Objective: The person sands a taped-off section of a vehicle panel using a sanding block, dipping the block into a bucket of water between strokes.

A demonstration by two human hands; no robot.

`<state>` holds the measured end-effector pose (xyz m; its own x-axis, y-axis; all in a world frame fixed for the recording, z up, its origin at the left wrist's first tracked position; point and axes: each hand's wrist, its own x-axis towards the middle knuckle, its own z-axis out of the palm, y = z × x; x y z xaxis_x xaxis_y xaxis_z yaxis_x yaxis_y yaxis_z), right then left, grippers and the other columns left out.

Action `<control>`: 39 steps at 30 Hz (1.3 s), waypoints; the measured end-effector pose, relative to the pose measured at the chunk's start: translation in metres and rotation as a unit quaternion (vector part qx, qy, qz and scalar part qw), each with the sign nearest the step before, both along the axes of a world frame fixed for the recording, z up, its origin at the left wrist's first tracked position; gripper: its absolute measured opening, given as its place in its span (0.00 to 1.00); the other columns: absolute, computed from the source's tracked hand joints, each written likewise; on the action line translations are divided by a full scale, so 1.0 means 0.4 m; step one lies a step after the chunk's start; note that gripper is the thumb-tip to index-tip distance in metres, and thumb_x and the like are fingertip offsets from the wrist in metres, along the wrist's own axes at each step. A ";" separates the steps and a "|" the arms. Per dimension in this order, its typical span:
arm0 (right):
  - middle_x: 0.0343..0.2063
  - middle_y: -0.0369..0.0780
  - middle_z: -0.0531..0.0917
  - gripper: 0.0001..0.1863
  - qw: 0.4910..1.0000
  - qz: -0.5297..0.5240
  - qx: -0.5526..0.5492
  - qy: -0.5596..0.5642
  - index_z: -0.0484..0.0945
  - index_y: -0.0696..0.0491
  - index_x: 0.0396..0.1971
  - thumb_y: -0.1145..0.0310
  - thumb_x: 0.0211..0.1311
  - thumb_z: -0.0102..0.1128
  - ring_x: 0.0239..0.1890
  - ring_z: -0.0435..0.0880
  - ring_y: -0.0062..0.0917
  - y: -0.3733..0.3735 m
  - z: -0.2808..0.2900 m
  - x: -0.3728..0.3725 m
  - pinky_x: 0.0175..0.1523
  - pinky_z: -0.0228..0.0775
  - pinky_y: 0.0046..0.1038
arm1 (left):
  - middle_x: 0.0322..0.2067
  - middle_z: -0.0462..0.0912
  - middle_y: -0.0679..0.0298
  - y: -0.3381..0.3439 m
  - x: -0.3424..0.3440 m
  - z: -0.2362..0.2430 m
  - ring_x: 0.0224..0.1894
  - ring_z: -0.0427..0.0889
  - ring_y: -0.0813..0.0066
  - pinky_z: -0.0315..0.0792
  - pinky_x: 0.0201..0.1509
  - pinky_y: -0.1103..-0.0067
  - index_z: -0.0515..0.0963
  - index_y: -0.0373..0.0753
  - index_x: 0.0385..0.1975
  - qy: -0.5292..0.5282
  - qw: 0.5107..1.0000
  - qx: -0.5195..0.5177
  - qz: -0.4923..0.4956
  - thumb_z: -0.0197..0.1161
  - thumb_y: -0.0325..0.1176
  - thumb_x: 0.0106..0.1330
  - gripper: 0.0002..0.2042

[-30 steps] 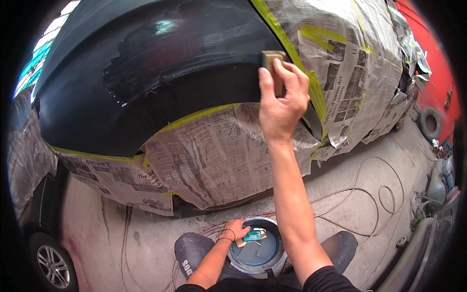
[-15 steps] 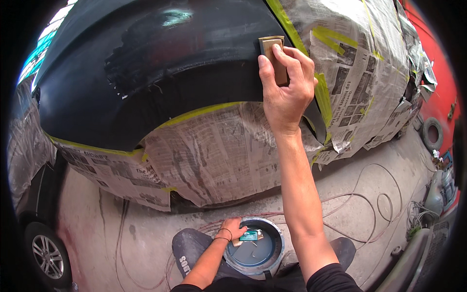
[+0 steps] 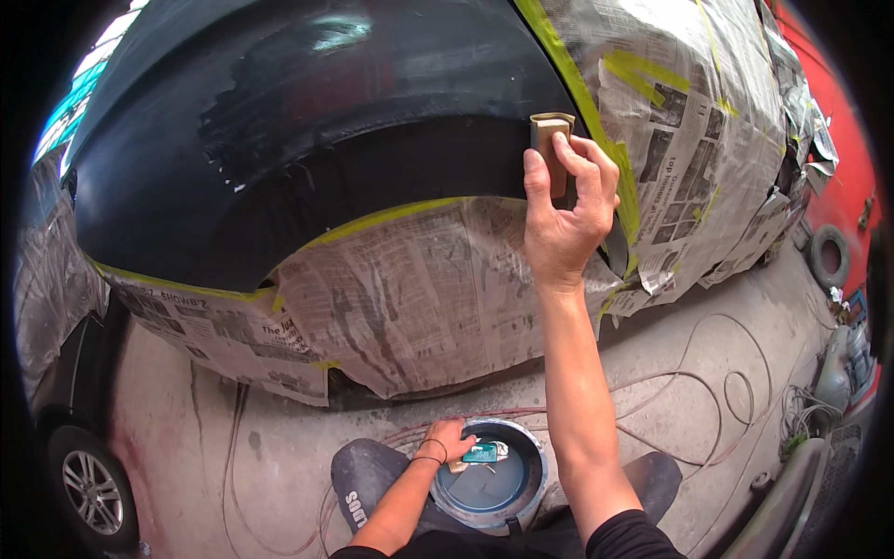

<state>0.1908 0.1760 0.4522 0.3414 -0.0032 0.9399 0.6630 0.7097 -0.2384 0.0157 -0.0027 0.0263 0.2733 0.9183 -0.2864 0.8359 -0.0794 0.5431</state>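
My right hand [image 3: 570, 228] grips a tan sanding block [image 3: 557, 177] wrapped in sandpaper, thumb on one side and fingers on the other. The block rests against the dark car fender [image 3: 438, 158], close to its right edge. Down by my lap, my left hand [image 3: 448, 440] is over the left rim of a round water basin [image 3: 535, 475], its fingers curled. A small tan piece [image 3: 457, 467] shows just under those fingers; whether they hold it is hidden. Beside it in the basin is a green packet [image 3: 480, 453].
Newspaper masking [image 3: 419, 298] with yellow-green tape [image 3: 382, 216] covers the wheel area and the panel to the right. Hoses [image 3: 670, 373] loop over the concrete floor. A tyre [image 3: 827, 256] and car parts lie at right; another car's wheel [image 3: 91, 491] stands at left.
My right hand and the sanding block have moved down and slightly right along the fender. My left hand stays at the basin.
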 end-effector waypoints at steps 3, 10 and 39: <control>0.53 0.38 0.90 0.16 1.000 -0.005 0.022 -0.001 0.92 0.47 0.49 0.64 0.64 0.85 0.55 0.88 0.31 0.010 0.049 -0.026 0.59 0.70 0.37 | 0.49 0.93 0.41 0.006 0.020 0.009 0.56 0.91 0.38 0.82 0.67 0.54 0.89 0.34 0.52 0.003 1.000 0.013 -0.009 0.71 0.56 0.69 0.28; 0.54 0.38 0.89 0.15 0.997 -0.054 -0.040 0.028 0.91 0.47 0.51 0.61 0.69 0.82 0.58 0.87 0.32 -0.004 0.053 -0.026 0.64 0.69 0.39 | 0.50 0.93 0.41 -0.001 0.005 0.001 0.57 0.91 0.38 0.82 0.68 0.54 0.89 0.34 0.53 0.018 1.000 -0.006 -0.002 0.71 0.56 0.69 0.28; 0.53 0.36 0.85 0.13 0.998 -0.007 -0.041 -0.039 0.89 0.44 0.52 0.60 0.72 0.77 0.58 0.85 0.32 -0.084 0.082 -0.215 0.59 0.69 0.43 | 0.51 0.92 0.39 0.013 0.006 -0.014 0.57 0.91 0.37 0.83 0.67 0.53 0.88 0.33 0.54 -0.004 1.000 -0.006 -0.017 0.71 0.56 0.68 0.29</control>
<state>0.1050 0.1424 0.4850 0.2683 0.0710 0.9607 0.6912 0.6805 -0.2434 0.0183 0.0026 0.0209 0.3063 0.9050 -0.2952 0.8282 -0.1005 0.5513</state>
